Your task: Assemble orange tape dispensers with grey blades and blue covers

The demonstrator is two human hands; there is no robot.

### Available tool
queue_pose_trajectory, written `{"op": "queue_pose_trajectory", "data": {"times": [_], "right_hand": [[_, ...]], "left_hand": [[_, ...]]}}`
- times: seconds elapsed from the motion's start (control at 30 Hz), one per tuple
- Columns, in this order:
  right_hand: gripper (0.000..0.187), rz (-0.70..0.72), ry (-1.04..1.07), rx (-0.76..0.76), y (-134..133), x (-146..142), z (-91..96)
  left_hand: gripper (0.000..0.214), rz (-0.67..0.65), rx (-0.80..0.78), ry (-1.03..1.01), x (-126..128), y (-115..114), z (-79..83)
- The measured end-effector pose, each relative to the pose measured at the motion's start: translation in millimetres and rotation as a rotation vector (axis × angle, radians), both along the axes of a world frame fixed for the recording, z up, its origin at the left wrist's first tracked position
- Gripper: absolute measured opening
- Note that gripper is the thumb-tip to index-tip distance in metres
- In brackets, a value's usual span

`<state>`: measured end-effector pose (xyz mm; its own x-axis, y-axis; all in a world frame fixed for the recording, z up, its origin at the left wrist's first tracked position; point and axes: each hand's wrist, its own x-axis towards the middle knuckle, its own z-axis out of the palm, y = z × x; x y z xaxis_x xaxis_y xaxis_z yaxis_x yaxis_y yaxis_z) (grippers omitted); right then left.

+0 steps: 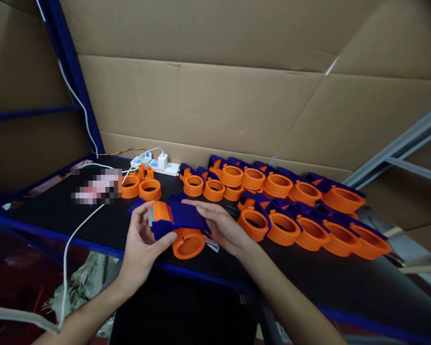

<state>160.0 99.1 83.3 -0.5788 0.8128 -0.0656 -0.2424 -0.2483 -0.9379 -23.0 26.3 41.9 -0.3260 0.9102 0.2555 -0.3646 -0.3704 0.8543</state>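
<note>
Between my two hands is an orange and dark blue tape dispenser (188, 215), raised just over the front part of the black table. My left hand (143, 244) grips its left end, the thumb along the blue side and the fingers behind. A clear strip edges the dispenser beside those fingers. My right hand (224, 225) is closed against its right end, fingers along the top of the blue part. The dispenser's orange ring hangs below the blue body, facing me. Something pale and flat, partly hidden, shows under my right hand.
Several similar dispensers (280, 227) stand in rows at the right and back. Loose orange rings (150, 190) sit at the back left, near a white power strip (158, 165). A white cable (73, 235) crosses the table's left front edge. Cardboard (201, 100) walls the back.
</note>
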Motion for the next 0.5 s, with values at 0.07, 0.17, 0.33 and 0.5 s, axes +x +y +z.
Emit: {"op": "queue_pose_trajectory", "data": {"times": [0.07,0.17,0.33,0.5], "right_hand": [[0.037,0.003,-0.012,0.031,-1,-2,-2.5],[0.033,-0.006,-0.077,0.137,-2,-4,-4.5],[0.023,-0.091,-0.265,0.528,-3,-4,-1.4],[0.019,-0.020,-0.195,0.572,-6,-5,-0.5]], "left_hand": [[0.066,0.062,-0.001,0.044,0,0,0.2],[0.066,0.146,0.004,0.105,0,-2,2.9],[0.071,0.174,0.030,0.190,-1,-14,12.5],[0.074,0.114,0.121,0.208,2,-23,15.4]]}}
